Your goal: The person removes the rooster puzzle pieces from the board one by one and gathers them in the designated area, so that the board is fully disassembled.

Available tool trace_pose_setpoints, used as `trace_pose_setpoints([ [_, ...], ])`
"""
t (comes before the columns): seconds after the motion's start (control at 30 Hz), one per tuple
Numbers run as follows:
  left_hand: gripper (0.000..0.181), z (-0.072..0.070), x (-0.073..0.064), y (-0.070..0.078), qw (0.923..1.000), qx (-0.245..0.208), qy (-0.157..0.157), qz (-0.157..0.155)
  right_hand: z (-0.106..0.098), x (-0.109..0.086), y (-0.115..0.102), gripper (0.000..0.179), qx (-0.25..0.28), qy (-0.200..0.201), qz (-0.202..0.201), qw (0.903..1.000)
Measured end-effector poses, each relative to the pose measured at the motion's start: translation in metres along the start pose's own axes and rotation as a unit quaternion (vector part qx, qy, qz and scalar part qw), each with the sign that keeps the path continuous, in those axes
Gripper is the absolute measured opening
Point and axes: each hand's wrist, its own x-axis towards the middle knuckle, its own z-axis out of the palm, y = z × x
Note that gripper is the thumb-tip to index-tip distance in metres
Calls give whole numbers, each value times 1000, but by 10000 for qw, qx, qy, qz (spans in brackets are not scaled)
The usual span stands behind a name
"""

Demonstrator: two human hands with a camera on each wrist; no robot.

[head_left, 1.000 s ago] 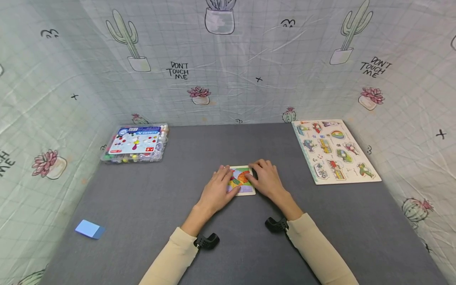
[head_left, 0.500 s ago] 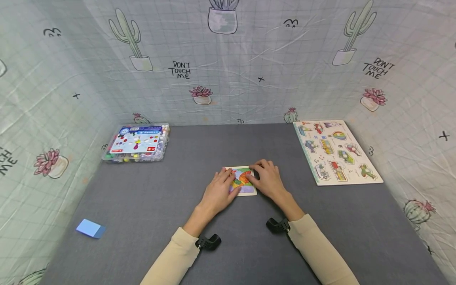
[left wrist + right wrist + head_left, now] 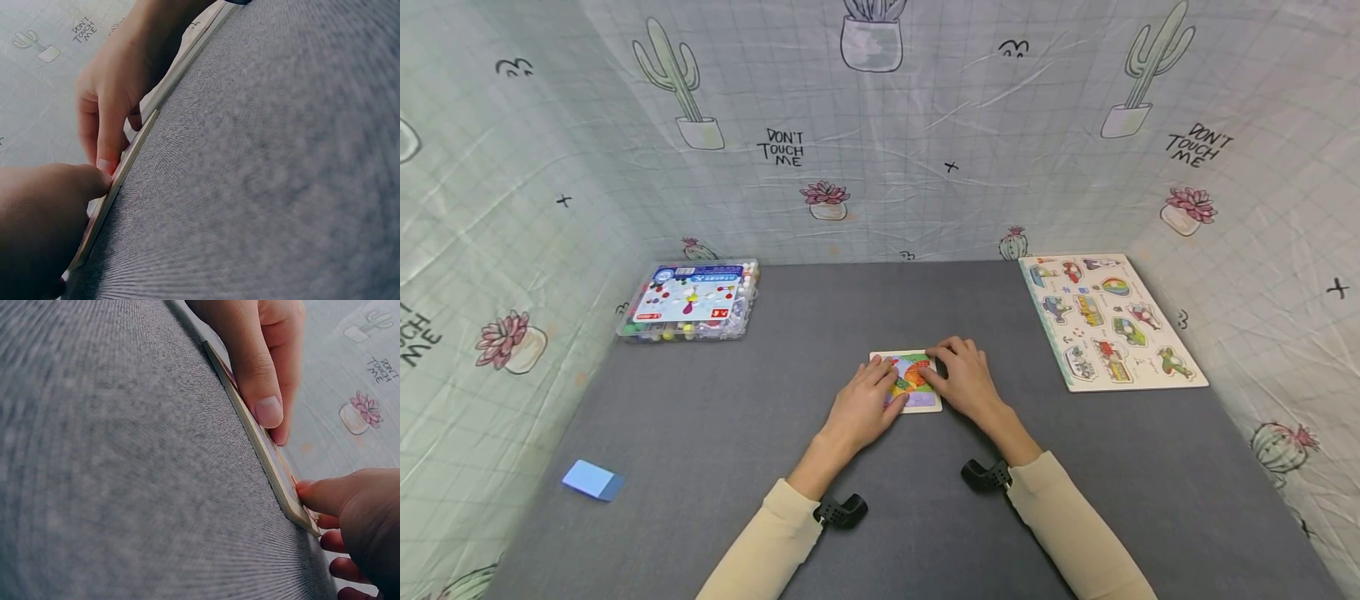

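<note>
One small picture board (image 3: 913, 382) lies flat on the bench (image 3: 752, 442) between two hands: the left hand (image 3: 863, 406) rests extended fingers across its left part, while the right hand (image 3: 964, 377) grips its right edge with thumb and bent fingers. Both forearms angle inward, palms down. One larger picture board (image 3: 1112, 325), one clear plastic box (image 3: 688, 302) and one blue block (image 3: 592, 481) lie well apart.

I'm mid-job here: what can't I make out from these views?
- Left part of the small picture board: head view, covered by the left hand.
- The board's full picture: both wrist views, seen nearly edge-on.
- The board's underside: all views, facing the table.
- Fine print on the plastic box: head view, too small.
- Sleeves: head view, cut off by the bottom edge.
</note>
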Motion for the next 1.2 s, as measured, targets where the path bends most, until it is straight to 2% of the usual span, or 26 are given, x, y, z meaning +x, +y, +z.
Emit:
trace_pose_setpoints([
  [0.33,45,-1,0,2,10000,27,-38,-21,3,2,4,32,702,89,150,9974],
  [0.63,44,-1,1,1,10000,-74,3,-6,0,3,1,24,1537,-74,441,9871],
  [0.87,45,-1,1,1,10000,-39,-12,-11,-1,4,2,24,1766,-67,500,9830],
  [1.2,46,1,0,-1,9999,-121,61,-52,-14,7,13,24,1687,156,904,9814],
])
